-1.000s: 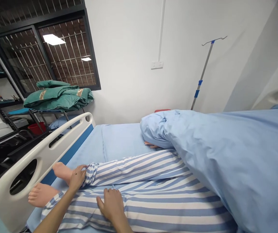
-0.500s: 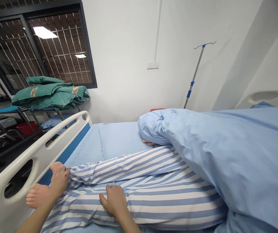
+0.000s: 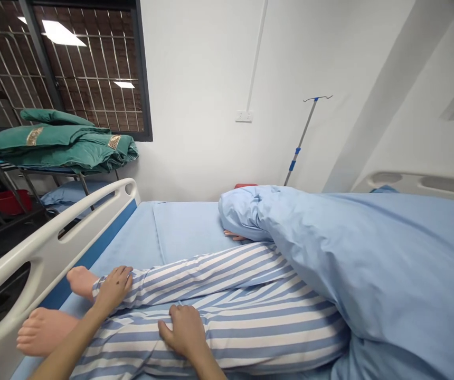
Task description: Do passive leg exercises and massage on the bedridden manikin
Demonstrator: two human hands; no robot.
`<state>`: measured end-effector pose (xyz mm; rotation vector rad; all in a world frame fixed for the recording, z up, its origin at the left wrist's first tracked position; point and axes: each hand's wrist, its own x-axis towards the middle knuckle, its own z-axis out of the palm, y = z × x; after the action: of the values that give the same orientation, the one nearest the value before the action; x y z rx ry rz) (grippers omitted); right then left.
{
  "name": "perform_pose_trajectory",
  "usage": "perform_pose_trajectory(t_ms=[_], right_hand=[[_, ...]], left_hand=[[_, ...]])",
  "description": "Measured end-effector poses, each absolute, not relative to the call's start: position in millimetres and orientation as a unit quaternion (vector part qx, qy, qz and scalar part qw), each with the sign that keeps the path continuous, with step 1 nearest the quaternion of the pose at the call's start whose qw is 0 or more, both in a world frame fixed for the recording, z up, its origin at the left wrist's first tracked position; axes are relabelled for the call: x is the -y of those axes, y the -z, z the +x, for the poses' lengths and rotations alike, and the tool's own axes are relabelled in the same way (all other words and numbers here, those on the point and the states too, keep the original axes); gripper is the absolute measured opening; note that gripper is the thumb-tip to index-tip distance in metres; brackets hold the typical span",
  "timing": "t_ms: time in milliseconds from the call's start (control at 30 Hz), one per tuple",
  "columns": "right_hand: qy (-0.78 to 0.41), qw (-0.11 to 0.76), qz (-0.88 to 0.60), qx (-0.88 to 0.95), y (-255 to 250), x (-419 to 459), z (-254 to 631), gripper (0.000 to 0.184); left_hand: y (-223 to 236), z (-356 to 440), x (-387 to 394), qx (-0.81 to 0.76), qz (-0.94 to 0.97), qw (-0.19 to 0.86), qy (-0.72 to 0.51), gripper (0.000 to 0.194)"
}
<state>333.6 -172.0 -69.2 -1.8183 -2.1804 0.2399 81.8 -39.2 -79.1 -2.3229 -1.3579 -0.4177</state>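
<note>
A figure in blue-and-white striped trousers (image 3: 227, 295) lies on a hospital bed, bare feet (image 3: 45, 330) toward the white footboard (image 3: 32, 258). My left hand (image 3: 113, 289) lies on the cuff of the far trouser leg by the ankle, fingers curled on the cloth. My right hand (image 3: 185, 330) rests on the near trouser leg, fingers bent and pressing the fabric. A light blue quilt (image 3: 353, 258) covers the figure's upper body; a hand of the figure (image 3: 233, 235) shows under its edge.
Folded green blankets (image 3: 60, 145) sit on a rack at the left, a red basin (image 3: 3, 201) below them. An IV pole (image 3: 302, 140) stands by the white wall. The headboard (image 3: 417, 184) is at the right. A barred window (image 3: 60, 63) is at the upper left.
My left hand went from the far foot back onto the trouser cuff, which now lies lower on the ankle. My right hand stayed on the near leg. The view swung a little left.
</note>
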Motion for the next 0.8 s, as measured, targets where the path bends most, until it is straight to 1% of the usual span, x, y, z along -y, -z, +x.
perform_pose_trajectory(t_ms=[133,367,533,800], right_hand=[[-0.082,0.146,-0.635,0.754,69,172,334,0.039],[-0.087,0.142,-0.638,0.752,70,172,333,0.036],[-0.083,0.141,-0.644,0.747,69,172,333,0.035],[-0.070,0.138,-0.651,0.743,73,171,333,0.031]], left_hand=[[102,89,41,0.489,-0.851,0.167,0.095,0.034],[101,98,48,0.538,-0.819,0.113,0.163,0.034],[97,102,50,0.554,-0.809,0.128,0.149,0.037],[103,89,46,0.520,-0.828,0.136,0.157,0.034]])
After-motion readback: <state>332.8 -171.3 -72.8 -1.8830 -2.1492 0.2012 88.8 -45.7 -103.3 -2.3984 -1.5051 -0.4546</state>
